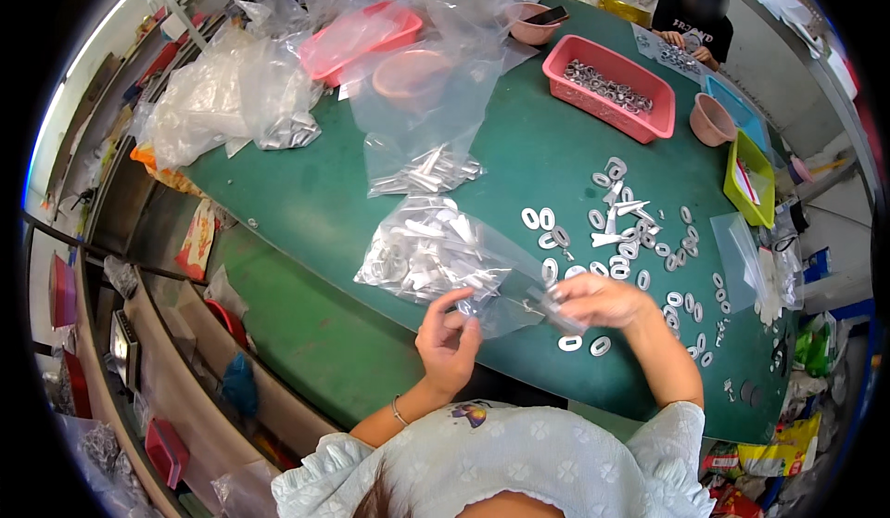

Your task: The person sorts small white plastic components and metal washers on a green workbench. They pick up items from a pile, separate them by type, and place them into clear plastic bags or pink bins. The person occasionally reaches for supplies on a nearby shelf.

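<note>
A clear plastic bag (431,251) filled with pale, elongated metal pieces lies at the near edge of the table, its loose mouth stretched to the right. My left hand (447,344) is at the bag's near side, fingers curled round a fold of the plastic, thumb and forefinger a little apart. By the mouth, my right hand (601,301) is closed on something greyish and shiny, smeared by motion; whether it is metal parts or the bag's edge I cannot tell. Oval metal rings (623,251) lie scattered beyond and beside my right hand, with several pointed metal pieces (607,238) among them.
Another clear bag (428,170) of metal pieces lies just beyond. A pink basket (607,91) of rings, a small pink bowl (712,121) and a green basket (751,179) stand to the right. Across the green table (306,193), a person (691,26) handles small parts.
</note>
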`<state>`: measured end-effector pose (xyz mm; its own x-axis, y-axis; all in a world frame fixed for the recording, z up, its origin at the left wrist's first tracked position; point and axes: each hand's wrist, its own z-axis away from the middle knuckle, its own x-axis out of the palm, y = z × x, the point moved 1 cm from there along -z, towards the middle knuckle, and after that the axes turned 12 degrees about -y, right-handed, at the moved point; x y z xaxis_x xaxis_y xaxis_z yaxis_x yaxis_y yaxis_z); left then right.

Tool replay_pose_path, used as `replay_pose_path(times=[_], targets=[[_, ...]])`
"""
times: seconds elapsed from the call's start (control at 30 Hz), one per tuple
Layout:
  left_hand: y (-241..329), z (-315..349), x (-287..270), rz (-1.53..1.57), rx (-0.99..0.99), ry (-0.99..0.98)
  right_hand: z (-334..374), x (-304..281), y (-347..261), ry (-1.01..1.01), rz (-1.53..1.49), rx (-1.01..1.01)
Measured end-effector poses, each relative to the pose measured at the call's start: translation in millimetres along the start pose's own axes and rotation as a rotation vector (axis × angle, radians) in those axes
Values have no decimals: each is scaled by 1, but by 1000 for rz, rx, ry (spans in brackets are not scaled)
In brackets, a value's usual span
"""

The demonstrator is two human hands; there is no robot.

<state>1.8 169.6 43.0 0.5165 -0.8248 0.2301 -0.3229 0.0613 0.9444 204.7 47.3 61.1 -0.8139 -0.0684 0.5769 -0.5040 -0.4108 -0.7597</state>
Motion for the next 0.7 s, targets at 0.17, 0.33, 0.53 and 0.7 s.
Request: replay_pose_path(times=[0.17,0.33,0.53,0.7], targets=[[3,-1,5,31,13,-6,-61,24,12,84,-74,16],[4,-3,5,11,14,23,-92,48,3,364,692,-474],[6,0,6,-75,37,36,5,-74,-64,429,602,-247],[3,-2,11,-89,20,47,26,-247,-54,1598,910,10]])
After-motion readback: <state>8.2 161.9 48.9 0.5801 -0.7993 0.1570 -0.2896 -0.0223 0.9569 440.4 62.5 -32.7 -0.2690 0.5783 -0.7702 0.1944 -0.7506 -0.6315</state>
